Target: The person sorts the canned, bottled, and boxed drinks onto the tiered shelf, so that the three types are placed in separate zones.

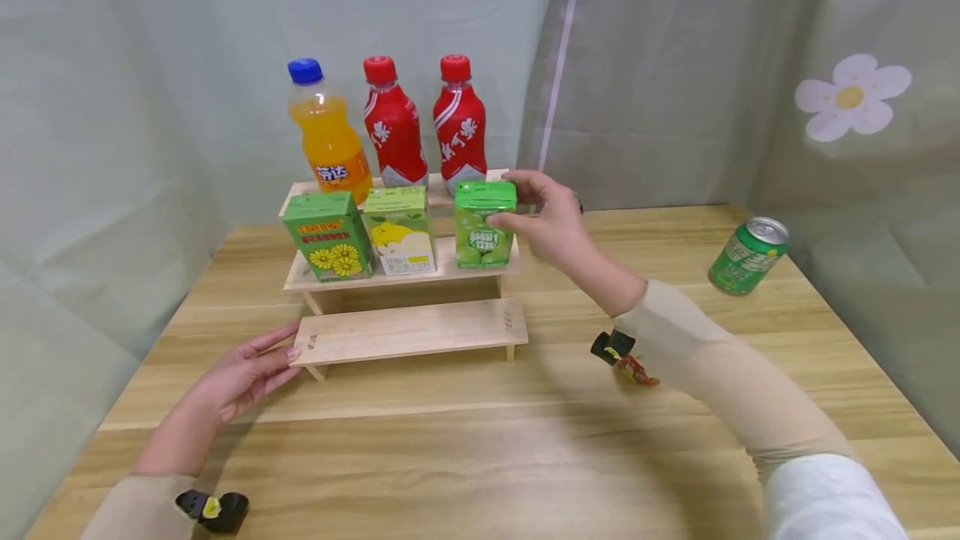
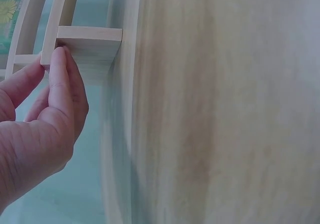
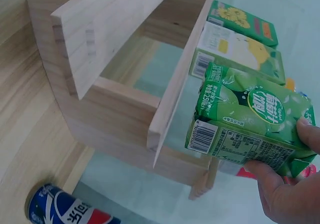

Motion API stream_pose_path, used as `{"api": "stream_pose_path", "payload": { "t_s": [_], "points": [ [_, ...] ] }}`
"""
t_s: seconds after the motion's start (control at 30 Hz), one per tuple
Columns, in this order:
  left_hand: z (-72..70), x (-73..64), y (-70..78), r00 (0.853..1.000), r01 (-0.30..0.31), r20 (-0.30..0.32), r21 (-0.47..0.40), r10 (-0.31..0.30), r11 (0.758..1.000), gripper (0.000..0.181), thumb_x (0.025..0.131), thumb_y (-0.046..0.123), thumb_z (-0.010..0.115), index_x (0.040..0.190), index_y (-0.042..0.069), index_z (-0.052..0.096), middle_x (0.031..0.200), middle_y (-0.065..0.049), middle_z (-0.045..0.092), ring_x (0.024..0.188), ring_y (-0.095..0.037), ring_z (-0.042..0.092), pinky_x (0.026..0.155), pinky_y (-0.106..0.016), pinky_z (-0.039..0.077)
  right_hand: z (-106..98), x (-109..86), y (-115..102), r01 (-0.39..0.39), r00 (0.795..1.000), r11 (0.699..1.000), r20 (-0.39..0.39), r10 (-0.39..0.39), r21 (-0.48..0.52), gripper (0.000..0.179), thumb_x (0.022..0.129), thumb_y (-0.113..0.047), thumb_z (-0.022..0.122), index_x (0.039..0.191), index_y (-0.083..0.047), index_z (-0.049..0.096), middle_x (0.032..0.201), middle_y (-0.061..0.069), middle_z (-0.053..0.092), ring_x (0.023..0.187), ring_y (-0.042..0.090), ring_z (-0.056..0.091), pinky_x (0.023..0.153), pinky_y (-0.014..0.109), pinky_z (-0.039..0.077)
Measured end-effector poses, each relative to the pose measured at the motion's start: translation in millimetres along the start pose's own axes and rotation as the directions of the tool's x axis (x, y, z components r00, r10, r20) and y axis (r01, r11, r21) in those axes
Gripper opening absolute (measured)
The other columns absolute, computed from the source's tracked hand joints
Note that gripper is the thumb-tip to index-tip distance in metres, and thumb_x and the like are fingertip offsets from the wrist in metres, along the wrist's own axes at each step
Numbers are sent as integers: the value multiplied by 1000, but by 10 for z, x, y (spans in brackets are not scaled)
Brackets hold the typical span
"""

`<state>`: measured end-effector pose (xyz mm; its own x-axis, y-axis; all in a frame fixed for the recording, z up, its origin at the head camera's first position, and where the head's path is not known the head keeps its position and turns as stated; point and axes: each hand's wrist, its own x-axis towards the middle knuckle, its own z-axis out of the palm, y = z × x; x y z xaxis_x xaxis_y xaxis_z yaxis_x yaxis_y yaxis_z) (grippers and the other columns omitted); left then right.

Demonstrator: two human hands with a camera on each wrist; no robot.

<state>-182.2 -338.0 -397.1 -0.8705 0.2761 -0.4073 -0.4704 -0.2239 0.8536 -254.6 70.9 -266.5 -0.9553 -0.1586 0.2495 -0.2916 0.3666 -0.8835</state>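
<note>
My right hand (image 1: 551,219) grips a green grape juice box (image 1: 484,232) by its upper part, at the right end of the middle step of a three-step wooden rack (image 1: 412,330). Thumb and fingers hold opposite sides of the box in the right wrist view. To its left on that step stand a light green carton with a yellow fruit picture (image 1: 401,236) and a darker green carton with yellow flowers (image 1: 330,244). My left hand (image 1: 243,373) pinches the left end of the lowest step, thumb above and fingers below.
On the top step stand an orange soda bottle (image 1: 330,140) with a blue cap and two red bottles (image 1: 395,132). A green can (image 1: 748,257) stands at the table's right side. The right wrist view also shows a blue can (image 3: 65,206) near the rack. Pale curtains (image 1: 420,7) hang behind.
</note>
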Motion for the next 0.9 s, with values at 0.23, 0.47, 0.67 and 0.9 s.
{"api": "stream_pose_path", "payload": {
  "t_s": [0.23, 0.47, 0.67, 0.9],
  "points": [
    [3, 9, -2, 1000, 5, -9, -6, -5, 1000, 37, 95, 3, 55, 101, 35, 71, 99, 5, 66, 92, -10, 67, 85, -22, 57, 123, 54, 22, 29, 1000, 999, 7, -29, -21, 47, 82, -7, 75, 125, -2, 56, 112, 14, 63, 102, 25, 60, 89, 36, 55],
    [-3, 10, -34, 1000, 3, 7, -15, -3, 1000, 37, 95, 2, 54, 101, 34, 71, 100, 4, 66, 93, -11, 67, 86, -22, 56, 174, 93, 74, -1, 1000, 999, 4, 2, -52, 47, 82, -9, 74, 125, -3, 56, 111, 14, 64, 102, 25, 61, 89, 35, 55],
    [-18, 3, -28, 1000, -11, 24, -29, 11, 1000, 38, 96, 1, 53, 102, 33, 72, 101, 4, 65, 93, -11, 67, 86, -22, 57, 172, 146, 98, 9, 1000, 999, 24, -8, -40, 50, 84, -10, 73, 130, -4, 54, 115, 14, 63, 105, 26, 61, 92, 36, 55],
    [-15, -8, -12, 1000, 0, 18, -35, 0, 999, 39, 96, 1, 52, 102, 33, 72, 101, 5, 65, 93, -10, 67, 85, -22, 57, 178, 190, 169, 22, 999, 1000, 32, -22, -20, 51, 85, -12, 72, 132, -7, 52, 117, 13, 62, 108, 26, 59, 96, 39, 52]
  ]
}}
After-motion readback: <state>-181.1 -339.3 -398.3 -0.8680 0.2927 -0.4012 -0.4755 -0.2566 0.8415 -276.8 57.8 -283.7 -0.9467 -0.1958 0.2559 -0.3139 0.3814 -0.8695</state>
